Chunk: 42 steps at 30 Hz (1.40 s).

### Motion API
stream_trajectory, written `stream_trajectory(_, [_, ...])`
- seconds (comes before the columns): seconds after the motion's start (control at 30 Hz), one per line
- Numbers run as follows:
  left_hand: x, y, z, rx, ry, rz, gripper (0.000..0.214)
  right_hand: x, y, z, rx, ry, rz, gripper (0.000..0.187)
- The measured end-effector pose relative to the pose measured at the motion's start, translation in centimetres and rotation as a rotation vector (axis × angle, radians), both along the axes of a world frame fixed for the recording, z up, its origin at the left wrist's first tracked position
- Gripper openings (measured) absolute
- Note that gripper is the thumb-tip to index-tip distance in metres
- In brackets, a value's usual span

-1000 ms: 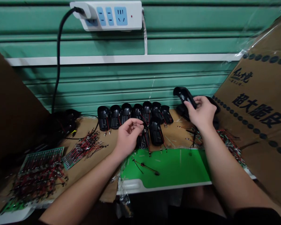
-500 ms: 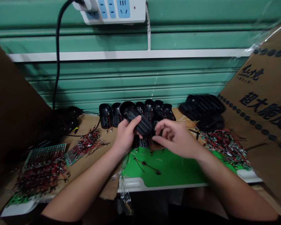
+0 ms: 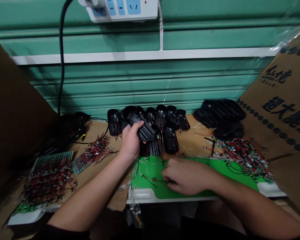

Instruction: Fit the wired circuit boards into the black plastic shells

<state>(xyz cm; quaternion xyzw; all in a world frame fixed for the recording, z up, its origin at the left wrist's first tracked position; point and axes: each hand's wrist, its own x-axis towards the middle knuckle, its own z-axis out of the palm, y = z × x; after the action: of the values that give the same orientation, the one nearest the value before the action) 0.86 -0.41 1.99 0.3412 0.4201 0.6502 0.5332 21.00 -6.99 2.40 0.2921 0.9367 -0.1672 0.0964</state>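
Note:
My left hand [image 3: 130,141] is closed round a black ribbed plastic shell [image 3: 139,124] and holds it above the bench. Behind it stands a row of black plastic housings [image 3: 165,123] with red and black wires. My right hand [image 3: 185,175] lies low on the green board [image 3: 202,166], fingers curled over a thin black wire with a plug [image 3: 152,178]. Whether the fingers have hold of the wire is hidden.
A stack of black shells [image 3: 220,113] sits at the back right beside a cardboard sheet [image 3: 282,110]. Loose red-black wires [image 3: 245,155] lie right, more wire bundles [image 3: 92,153] and a wired panel [image 3: 46,176] left. A power strip [image 3: 122,8] hangs on the green shutter.
My right hand took a black shell from the right-hand stack and passed it to my left hand. It then dropped down onto the green board by the loose wire.

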Motion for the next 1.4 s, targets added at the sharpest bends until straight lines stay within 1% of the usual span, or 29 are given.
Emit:
stream_trajectory(0.07, [-0.2,0.1,0.1,-0.003,-0.015,0.013,0.044,0.7,0.4,0.4,-0.124,0.118,0.008,0.004])
stream_trajectory(0.13, [-0.4,0.3,0.2,0.001,-0.028,0.026,0.044,1.6,0.9,1.0,-0.239,0.290,0.026,0.004])
stream_trajectory(0.2, [-0.5,0.4,0.3,0.009,-0.035,0.035,0.043,2.4,1.5,1.6,-0.251,0.488,0.018,0.007])
stream_trajectory(0.27, [-0.5,0.3,0.4,-0.004,-0.030,0.015,0.043,3.1,2.0,1.9,-0.199,0.653,-0.035,0.012])
stream_trajectory(0.37, [-0.2,-0.2,0.5,-0.057,0.001,-0.092,0.044,3.7,2.8,1.7,-0.148,0.772,-0.143,0.014])
stream_trajectory(0.5, [0.3,-1.1,0.1,-0.137,0.092,-0.321,0.047,3.7,3.5,0.8,-0.109,0.874,-0.230,0.014])
stream_trajectory(0.53, [0.4,-1.2,-0.1,-0.145,0.116,-0.370,0.048,3.5,3.7,0.6,-0.123,0.919,-0.255,0.014])
stream_trajectory(0.6, [0.5,-1.4,-0.5,-0.141,0.158,-0.439,0.049,3.3,3.9,0.1,-0.203,1.007,-0.326,0.018])
stream_trajectory(0.7, [0.5,-1.6,-0.8,-0.098,0.205,-0.478,0.050,2.9,4.2,-0.4,-0.346,1.126,-0.445,0.030])
stream_trajectory(0.77, [0.4,-1.7,-0.8,-0.068,0.208,-0.500,0.049,2.7,4.4,-0.6,-0.403,1.197,-0.502,0.037])
stream_trajectory(0.87, [0.4,-1.9,-0.7,-0.059,0.185,-0.519,0.049,2.4,4.6,-0.6,-0.453,1.268,-0.549,0.043])
stream_trajectory(0.97, [0.4,-2.0,-0.6,-0.069,0.171,-0.511,0.049,2.1,4.7,-0.7,-0.500,1.314,-0.568,0.043])
stream_trajectory(1.03, [0.5,-2.1,-0.6,-0.060,0.169,-0.502,0.049,2.0,4.8,-0.8,-0.544,1.328,-0.567,0.041])
stream_trajectory(1.2, [0.8,-2.2,-0.6,-0.049,0.155,-0.455,0.041,1.9,4.9,-0.8,-0.639,1.341,-0.551,0.034])
stream_trajectory(1.3, [1.0,-2.0,-0.7,-0.089,0.140,-0.437,0.045,2.1,5.1,-0.6,-0.672,1.379,-0.552,0.031])
stream_trajectory(1.4, [1.1,-1.9,-0.8,-0.095,0.177,-0.401,0.051,2.3,5.2,-0.4,-0.683,1.436,-0.575,0.031])
